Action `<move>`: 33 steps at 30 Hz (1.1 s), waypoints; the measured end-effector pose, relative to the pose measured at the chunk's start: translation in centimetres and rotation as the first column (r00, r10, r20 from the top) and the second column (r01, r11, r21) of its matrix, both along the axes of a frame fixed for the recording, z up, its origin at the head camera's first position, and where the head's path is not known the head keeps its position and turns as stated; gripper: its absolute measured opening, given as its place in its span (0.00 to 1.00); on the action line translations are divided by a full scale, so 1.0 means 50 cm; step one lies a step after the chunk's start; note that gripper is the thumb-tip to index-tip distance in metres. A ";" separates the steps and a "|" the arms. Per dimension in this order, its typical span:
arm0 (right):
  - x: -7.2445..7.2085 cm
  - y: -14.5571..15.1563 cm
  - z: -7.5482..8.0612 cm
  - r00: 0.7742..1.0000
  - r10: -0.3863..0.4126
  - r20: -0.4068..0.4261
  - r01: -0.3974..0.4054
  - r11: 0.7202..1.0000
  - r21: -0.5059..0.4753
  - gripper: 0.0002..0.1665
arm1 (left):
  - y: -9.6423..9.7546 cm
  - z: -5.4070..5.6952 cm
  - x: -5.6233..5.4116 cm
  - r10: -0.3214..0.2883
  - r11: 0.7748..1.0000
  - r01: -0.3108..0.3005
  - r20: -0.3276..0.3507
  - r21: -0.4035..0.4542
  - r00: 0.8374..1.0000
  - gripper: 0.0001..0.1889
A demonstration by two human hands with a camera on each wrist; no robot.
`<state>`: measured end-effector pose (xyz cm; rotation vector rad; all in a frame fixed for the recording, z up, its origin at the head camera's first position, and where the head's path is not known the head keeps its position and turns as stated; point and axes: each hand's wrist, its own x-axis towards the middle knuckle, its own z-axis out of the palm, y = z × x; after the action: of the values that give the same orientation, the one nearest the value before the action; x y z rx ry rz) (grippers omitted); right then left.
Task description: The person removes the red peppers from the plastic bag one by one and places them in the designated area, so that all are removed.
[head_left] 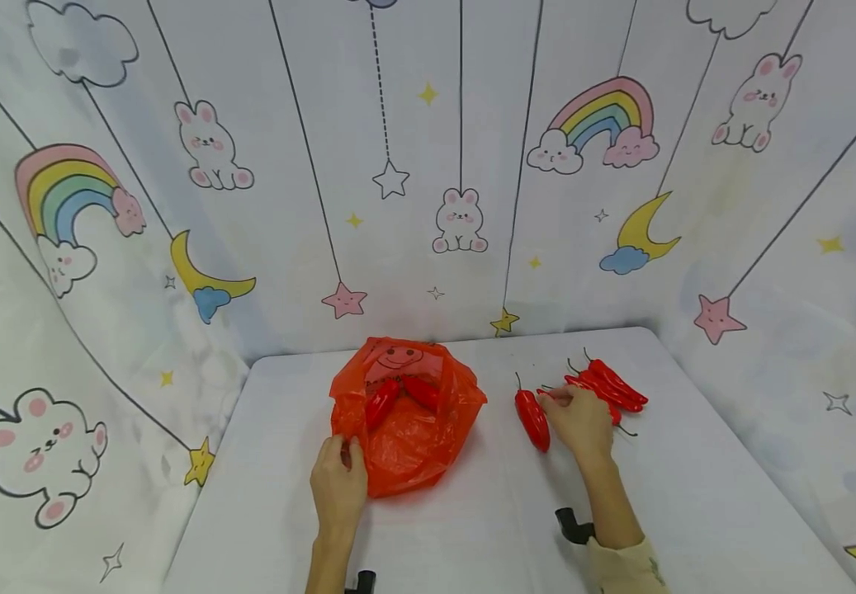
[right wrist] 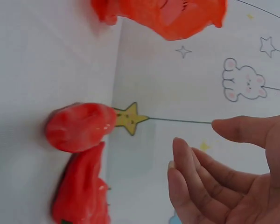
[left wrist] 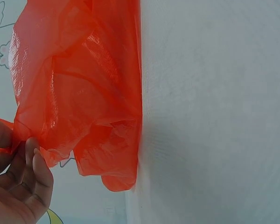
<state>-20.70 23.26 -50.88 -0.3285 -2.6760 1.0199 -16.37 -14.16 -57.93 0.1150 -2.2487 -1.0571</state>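
Observation:
A red plastic bag [head_left: 416,445] stands with its mouth spread on the white table, and two red chili peppers [head_left: 383,403] show inside it. With thumb and fingers my left hand [head_left: 338,483] pinches the bag's near left edge; the left wrist view shows the thin film [left wrist: 74,93] caught at the fingertips. My right hand [head_left: 579,421] hovers over the peppers on the right, thumb and fingers apart with nothing between them in the right wrist view. Just left of it lies a single chili pepper [head_left: 532,419]. Several more chili peppers [head_left: 618,386] lie beyond and beside this hand, partly hidden by it.
The white tabletop [head_left: 465,544] ends at a back wall cloth [head_left: 413,272] printed with rabbits, stars and rainbows. Similar cloth hangs at both sides. Black wrist mounts [head_left: 574,526] sit beside both forearms.

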 end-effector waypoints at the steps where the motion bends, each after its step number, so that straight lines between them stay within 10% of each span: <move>1: 0.003 -0.001 0.007 1.000 0.000 -0.008 0.000 1.000 -0.002 0.24 | 0.000 0.000 0.000 -0.002 1.000 0.002 0.001 -0.001 1.000 0.05; 14: 0.031 -0.045 0.093 0.999 0.031 -0.036 -0.032 0.999 -0.036 0.27 | -0.001 -0.001 0.001 0.002 1.000 -0.002 0.012 -0.011 1.000 0.05; 33: 0.020 -0.124 0.121 0.989 0.113 -0.091 -0.124 0.986 -0.116 0.23 | 0.000 -0.001 0.000 0.000 1.000 0.000 -0.009 -0.008 1.000 0.05</move>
<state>-19.68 17.08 -44.85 -0.1465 -2.5903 1.2069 -16.38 -14.15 -57.97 0.1065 -2.2447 -1.0464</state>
